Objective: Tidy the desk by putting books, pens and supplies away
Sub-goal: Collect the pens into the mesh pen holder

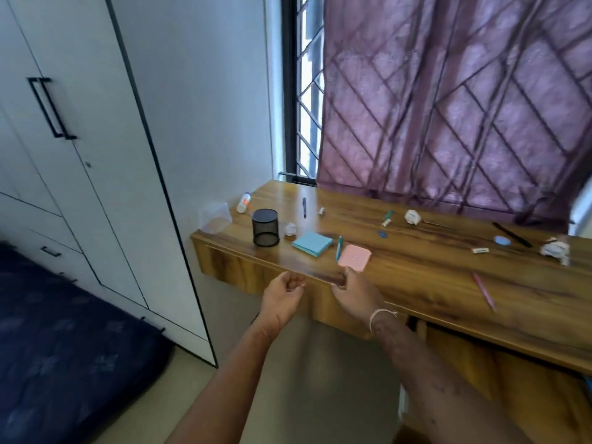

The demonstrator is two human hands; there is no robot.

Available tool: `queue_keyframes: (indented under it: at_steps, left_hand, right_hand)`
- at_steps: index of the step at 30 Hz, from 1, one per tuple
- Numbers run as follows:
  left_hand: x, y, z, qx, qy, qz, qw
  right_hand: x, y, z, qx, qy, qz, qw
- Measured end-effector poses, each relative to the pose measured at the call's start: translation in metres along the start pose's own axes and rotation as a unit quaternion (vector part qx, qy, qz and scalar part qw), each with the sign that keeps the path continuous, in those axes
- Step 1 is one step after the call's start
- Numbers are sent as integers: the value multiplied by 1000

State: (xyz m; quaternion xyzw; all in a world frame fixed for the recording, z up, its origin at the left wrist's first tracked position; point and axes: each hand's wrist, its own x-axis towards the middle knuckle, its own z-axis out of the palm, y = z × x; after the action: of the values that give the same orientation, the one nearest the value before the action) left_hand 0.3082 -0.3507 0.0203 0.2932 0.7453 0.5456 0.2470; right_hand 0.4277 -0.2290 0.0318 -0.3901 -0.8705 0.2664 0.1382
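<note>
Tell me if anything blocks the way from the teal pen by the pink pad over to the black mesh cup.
The blue notepad lies flat between the teal pen and the mesh cup, with a crumpled paper ball just behind it. Both are low; lifting the pen over them should clear.

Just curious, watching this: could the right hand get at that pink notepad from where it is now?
Probably yes. The right hand is at the desk edge just below the pink notepad, with only bare wood between. The teal pen lies beside the pad, not across it.
</note>
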Motion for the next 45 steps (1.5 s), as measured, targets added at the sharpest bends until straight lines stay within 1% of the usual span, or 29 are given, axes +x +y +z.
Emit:
queue_keyframes:
  at_steps: [6, 10, 16, 20, 22, 27, 29, 30, 31, 33, 34, 35, 36, 39, 40, 41, 42, 43, 45]
  left_hand:
    - [41, -3, -56, -35, 26, -26, 999]
    - [67, -11, -77, -39, 57, -22, 997]
    - [121, -30, -93, -20, 85, -39, 995]
    - [165, -35, -102, -30, 100, -74, 992]
    - [185, -36, -105, -35, 100, -86, 991]
    - [223, -36, -112, -50, 96, -100, 989]
    - [236, -35, -114, -46, 90, -103, 990]
    - [244, -34, -115, -46, 86, -105, 990]
    - [254, -34, -116, -50, 83, -107, 990]
    - [274, -35, -116, -62, 87, -109, 988]
    - [286, -34, -116, -66, 91, -108, 988]
    - [299, -34, -115, -70, 94, -108, 987]
    - [312, -33, -113, -76, 91, -106, 987]
    - [354, -33, -106, -108, 47, -69, 991]
    - [370, -34, -103, -116, 27, -58, 991]
    - [385, -35, -101, -129, 15, -51, 990]
    - [399, -33, -100, -147, 10, -46, 988]
    - [409, -30, -99, -172, 11, -37, 984]
    - [433, -23, -96, -208, 6, -9, 978]
  right_hand:
    - [67, -71, 34, 6, -46, -47, 998]
    - [115, -103, 54, -28, -52, -79, 995]
    - [194, -130, 88, -83, -14, -135, 987]
    - [241, -138, 106, -129, -28, -149, 980]
    - [265, -139, 113, -135, -37, -159, 977]
    - [302, -135, 127, -134, -63, -146, 978]
    - [307, -132, 130, -132, -28, -155, 979]
    - [311, -133, 130, -115, 0, -148, 982]
    - [318, -134, 130, -81, 22, -123, 989]
    - [332, -137, 128, 37, 41, -37, 998]
    - [342, -139, 127, 116, 43, 13, 992]
    - [352, -141, 126, 202, 43, 61, 976]
    - [362, -143, 126, 288, 38, 105, 951]
    - [387, -149, 128, 490, -10, 207, 846]
    - [394, -149, 130, 537, -26, 227, 812]
    - [400, -150, 130, 566, -36, 242, 787]
    - [406, -149, 129, 578, -41, 253, 774]
    - [411, -148, 130, 582, -43, 260, 769]
    - [427, -142, 132, 572, -34, 266, 775]
